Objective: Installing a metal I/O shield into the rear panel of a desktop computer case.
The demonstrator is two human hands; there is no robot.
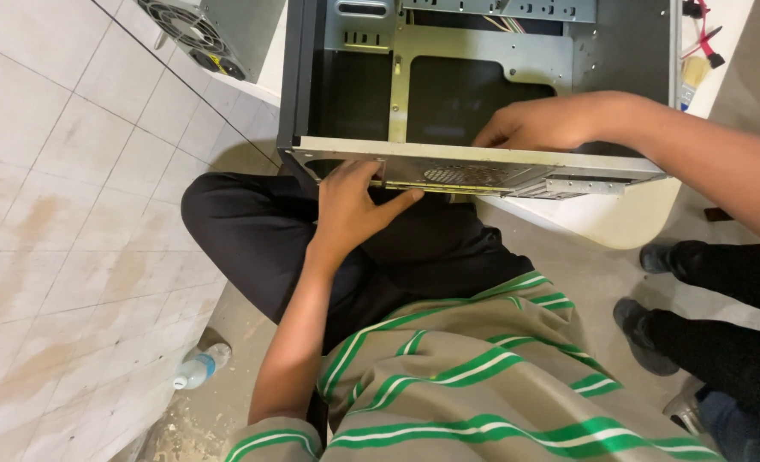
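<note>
Head view, looking down: open black and grey metal computer case point(483, 77) lying on its side on a white table point(628, 218), near rear panel facing the seated person.

Left hand point(354, 201): placed on outside of perforated grey rear panel point(474, 171), near left of centre. Thumb extended right along lower edge of panel, fingers curled up against panel face. Gripping panel edge, not closed into a fist.

Right hand point(538, 127): reaching from right over top rim of rear panel into case interior. Fingers bent downward behind rim, fingertips hidden by panel; cannot tell whether anything is held.

Case interior: bare grey metal motherboard tray point(483, 51) with rectangular cut-out, drive bracket at far edge.

Surroundings: grey power supply unit with round fan grille point(196, 30) at far left on table edge. Red cable point(707, 34) and paintbrush with pale bristles point(692, 77) at far right on table. Clear plastic bottle point(200, 366) lying on floor at near left, beside tiled wall point(63, 197). Black shoes of another person point(645, 329) on floor at right, well apart from case. Green-striped beige shirt point(483, 376) and black trousers point(269, 235) in near foreground.
</note>
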